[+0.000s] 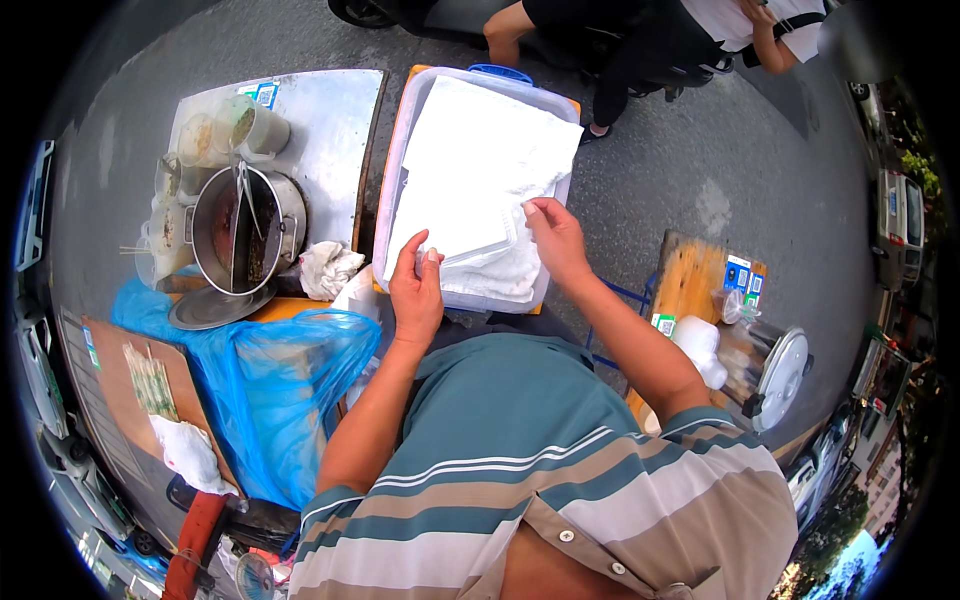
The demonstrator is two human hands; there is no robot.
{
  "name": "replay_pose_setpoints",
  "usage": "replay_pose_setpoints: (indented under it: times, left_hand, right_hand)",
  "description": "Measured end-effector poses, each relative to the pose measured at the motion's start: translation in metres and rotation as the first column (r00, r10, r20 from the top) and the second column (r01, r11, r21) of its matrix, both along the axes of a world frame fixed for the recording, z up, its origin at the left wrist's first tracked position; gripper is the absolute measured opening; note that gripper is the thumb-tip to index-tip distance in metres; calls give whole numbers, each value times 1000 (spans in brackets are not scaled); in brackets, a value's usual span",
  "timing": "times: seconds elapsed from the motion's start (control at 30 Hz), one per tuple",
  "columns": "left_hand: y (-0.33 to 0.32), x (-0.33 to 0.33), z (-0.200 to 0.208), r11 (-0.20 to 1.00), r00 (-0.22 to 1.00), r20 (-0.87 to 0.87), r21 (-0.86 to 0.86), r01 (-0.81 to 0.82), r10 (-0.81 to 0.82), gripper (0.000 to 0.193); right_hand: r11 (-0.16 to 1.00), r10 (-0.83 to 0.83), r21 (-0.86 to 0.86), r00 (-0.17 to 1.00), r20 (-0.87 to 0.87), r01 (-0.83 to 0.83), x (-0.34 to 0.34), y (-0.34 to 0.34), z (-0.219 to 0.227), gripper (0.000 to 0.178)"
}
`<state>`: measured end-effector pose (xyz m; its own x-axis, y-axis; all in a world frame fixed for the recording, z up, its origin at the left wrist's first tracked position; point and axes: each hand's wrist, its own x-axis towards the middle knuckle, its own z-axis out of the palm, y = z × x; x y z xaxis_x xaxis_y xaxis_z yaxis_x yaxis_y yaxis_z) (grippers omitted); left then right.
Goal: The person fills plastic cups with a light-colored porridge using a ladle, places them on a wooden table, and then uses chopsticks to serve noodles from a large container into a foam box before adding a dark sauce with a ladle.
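A white cloth (pixel 470 140) is spread over a shallow translucent plastic tub (pixel 394 150) in front of me. Its near part lies in folded, stacked layers. My right hand (pixel 558 240) pinches the cloth's right edge between thumb and fingers. At the tub's near left side is my left hand (pixel 416 295), its thumb and index finger pointing up and slightly apart beside the folded layers. Nothing shows in its grip; its other fingers are partly hidden.
At left, a metal-topped stand (pixel 330 130) bears a divided pot (pixel 290 225) with tongs and several plastic containers. A blue plastic bag (pixel 265 390) hangs nearer. At right is a wooden board (pixel 685 275) with a lidded pot (pixel 785 375). A person (pixel 640 50) is beyond the tub.
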<state>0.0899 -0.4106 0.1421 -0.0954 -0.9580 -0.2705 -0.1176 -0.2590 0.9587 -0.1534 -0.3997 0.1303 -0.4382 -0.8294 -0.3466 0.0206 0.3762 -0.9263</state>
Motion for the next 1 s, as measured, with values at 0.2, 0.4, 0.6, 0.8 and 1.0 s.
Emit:
replay_pose_setpoints:
  times: [0.2, 0.4, 0.6, 0.8, 1.0]
  left_hand:
    - [-32, -35, 19, 942, 942, -24, -50, 332, -334, 21]
    - [-44, -65, -49, 673, 562, 644, -97, 733, -519, 42]
    - [-41, -62, -43, 669, 566, 611, -78, 739, -554, 35]
    - [-33, -9, 65, 867, 892, 290, -266, 422, -346, 28]
    - [-39, 103, 92, 896, 891, 445, -356, 265, -87, 32]
  right_hand:
    - [998, 64, 17, 993, 100, -66, 16, -18, 39, 22]
    - [991, 123, 26, 972, 198, -131, 35, -16, 64, 17]
    - [986, 159, 22, 967, 198, -166, 47, -13, 78, 18]
    - [995, 98, 11, 984, 152, -101, 30, -13, 67, 17]
    - [994, 98, 41, 982, 159, -106, 20, -14, 53, 12]
